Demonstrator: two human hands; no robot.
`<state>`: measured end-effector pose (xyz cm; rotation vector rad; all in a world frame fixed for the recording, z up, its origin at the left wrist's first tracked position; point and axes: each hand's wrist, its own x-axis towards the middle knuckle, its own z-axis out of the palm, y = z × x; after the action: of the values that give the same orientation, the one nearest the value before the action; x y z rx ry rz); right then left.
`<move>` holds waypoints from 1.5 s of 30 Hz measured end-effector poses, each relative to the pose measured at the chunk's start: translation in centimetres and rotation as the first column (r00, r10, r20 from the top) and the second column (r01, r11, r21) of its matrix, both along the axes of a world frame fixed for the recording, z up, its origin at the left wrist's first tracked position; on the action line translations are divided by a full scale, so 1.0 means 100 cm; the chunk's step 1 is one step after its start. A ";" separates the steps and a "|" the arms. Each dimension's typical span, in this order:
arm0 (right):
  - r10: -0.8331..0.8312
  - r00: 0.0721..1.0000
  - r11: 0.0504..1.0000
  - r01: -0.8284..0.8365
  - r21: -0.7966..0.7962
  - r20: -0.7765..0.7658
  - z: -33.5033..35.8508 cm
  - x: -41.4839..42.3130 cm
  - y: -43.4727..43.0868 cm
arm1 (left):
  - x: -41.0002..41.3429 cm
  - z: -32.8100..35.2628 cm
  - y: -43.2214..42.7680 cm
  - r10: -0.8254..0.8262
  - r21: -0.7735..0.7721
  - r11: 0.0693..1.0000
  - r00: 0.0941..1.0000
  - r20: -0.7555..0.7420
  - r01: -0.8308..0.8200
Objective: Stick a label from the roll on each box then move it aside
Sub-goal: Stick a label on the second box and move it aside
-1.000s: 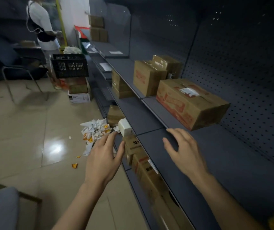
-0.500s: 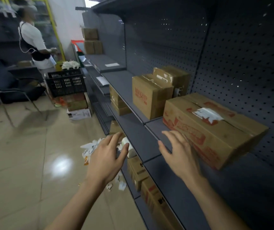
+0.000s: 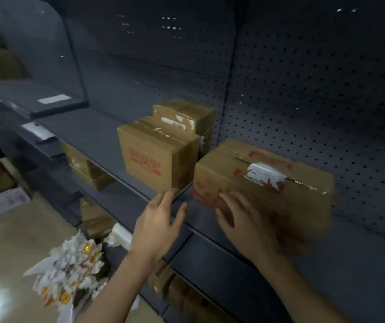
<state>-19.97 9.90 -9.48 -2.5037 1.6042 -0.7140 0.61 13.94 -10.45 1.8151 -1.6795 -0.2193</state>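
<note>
Fingers (image 3: 167,199) of the left hand (image 3: 158,226) are spread and hold nothing; the forefinger is at the lower corner of the upright box (image 3: 156,159). The right hand (image 3: 242,220) is splayed against the front of the long box (image 3: 228,159); blur hides whether they touch. That box lies on the shelf (image 3: 98,136), with red print and a torn white label (image 3: 263,173) over its top seam.

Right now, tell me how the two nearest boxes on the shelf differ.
The right box lies low and long; the left box stands taller and narrower. The right box carries a torn white label on top; the left box's top shows no such label. Both are brown cardboard with red print.
</note>
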 end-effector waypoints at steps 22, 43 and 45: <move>-0.689 0.573 0.723 0.584 0.370 0.443 0.005 -0.096 -0.002 | -0.035 -0.004 -0.136 -0.157 0.072 0.970 0.825 -0.543 0.232; -0.798 0.341 0.553 0.742 0.379 0.497 0.023 -0.190 0.074 | -0.141 -0.005 -0.086 -0.373 -0.012 0.908 0.792 -0.484 0.420; -0.803 0.336 0.547 0.743 0.385 0.492 0.023 -0.201 0.079 | -0.151 -0.006 -0.083 -0.391 -0.006 0.897 0.785 -0.480 0.443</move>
<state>-40.06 17.76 -7.14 -0.9887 2.3557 -1.3186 -14.49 5.68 -11.01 1.2831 -1.7015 -0.8882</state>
